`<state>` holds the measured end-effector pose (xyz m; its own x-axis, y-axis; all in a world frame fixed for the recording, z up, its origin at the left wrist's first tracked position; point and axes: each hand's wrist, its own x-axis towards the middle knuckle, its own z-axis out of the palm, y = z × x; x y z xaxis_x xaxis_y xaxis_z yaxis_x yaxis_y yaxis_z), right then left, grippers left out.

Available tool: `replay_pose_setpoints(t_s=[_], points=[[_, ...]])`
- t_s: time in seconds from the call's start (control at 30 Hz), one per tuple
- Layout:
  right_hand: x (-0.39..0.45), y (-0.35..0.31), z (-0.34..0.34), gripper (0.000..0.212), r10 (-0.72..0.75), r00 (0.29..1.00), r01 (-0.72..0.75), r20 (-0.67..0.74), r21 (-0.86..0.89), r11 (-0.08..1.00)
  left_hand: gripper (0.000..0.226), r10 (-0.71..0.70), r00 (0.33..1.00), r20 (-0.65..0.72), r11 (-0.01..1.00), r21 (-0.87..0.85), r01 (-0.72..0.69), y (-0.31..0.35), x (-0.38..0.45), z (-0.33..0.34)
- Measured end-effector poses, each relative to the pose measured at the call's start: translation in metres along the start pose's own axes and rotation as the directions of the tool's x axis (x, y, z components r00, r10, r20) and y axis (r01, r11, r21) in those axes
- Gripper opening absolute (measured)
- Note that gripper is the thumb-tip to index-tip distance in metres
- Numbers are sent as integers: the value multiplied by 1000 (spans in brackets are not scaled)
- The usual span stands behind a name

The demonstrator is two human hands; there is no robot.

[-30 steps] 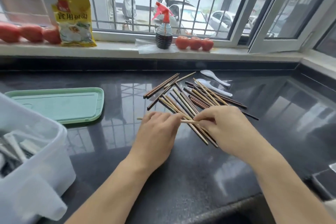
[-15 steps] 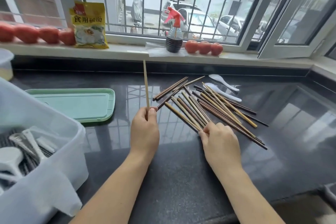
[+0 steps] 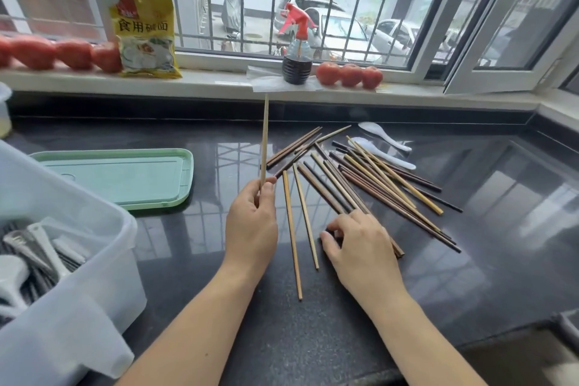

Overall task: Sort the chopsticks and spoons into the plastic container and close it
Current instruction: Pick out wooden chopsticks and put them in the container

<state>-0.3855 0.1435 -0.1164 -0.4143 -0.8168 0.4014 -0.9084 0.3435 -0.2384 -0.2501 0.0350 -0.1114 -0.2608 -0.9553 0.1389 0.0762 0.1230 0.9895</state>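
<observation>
My left hand (image 3: 250, 222) is shut on one pale chopstick (image 3: 264, 138), holding it upright above the dark counter. My right hand (image 3: 360, 244) rests with curled fingers on the near ends of a fan of several brown chopsticks (image 3: 369, 178). Two light chopsticks (image 3: 297, 222) lie apart from the fan, between my hands. Two white plastic spoons (image 3: 385, 141) lie behind the fan. The translucent plastic container (image 3: 78, 276) stands at the near left and holds spoons and chopsticks. Its green lid (image 3: 119, 178) lies flat on the counter behind it.
On the windowsill stand a spray bottle (image 3: 297, 53), a yellow packet (image 3: 144, 37) and rows of tomatoes (image 3: 349, 75). The counter's front edge runs below my forearms. A pale tub (image 3: 4, 110) sits at the far left edge.
My left hand has lifted one pale chopstick from the pile and stood it upright. My right hand has slid toward me along the fan, and two light chopsticks now lie separate.
</observation>
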Motion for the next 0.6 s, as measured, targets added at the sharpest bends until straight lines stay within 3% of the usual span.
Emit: replay_pose_setpoints(t_s=[0.13, 0.2, 0.27, 0.37, 0.43, 0.6], points=[[-1, 0, -4, 9, 22, 997, -14, -76, 101, 995, 23, 21, 1000, 6, 1000, 8, -21, -1, -1, 0], [-4, -2, -4, 22, -61, 998, 65, -34, 155, 986, 24, 4, 1000, 16, 1000, -22, -3, 1, -1, -1], [-6, -5, 0, 30, -157, 986, 149, 62, 116, 982, 26, -54, 997, 51, 983, -175, 63, 6, -3, -2], [-4, -3, 4, 32, -152, 985, 147, 87, 59, 987, 33, -106, 980, 166, 841, -511, 178, 16, -7, -3], [-5, -4, 4, 40, -176, 980, 179, 96, -34, 983, 37, -110, 971, 210, 797, -565, 213, 18, -9, -3], [-8, -11, 1, 31, -233, 967, 246, 107, -130, 960, 39, -149, 969, 196, 798, -555, 235, 18, -10, -3]])
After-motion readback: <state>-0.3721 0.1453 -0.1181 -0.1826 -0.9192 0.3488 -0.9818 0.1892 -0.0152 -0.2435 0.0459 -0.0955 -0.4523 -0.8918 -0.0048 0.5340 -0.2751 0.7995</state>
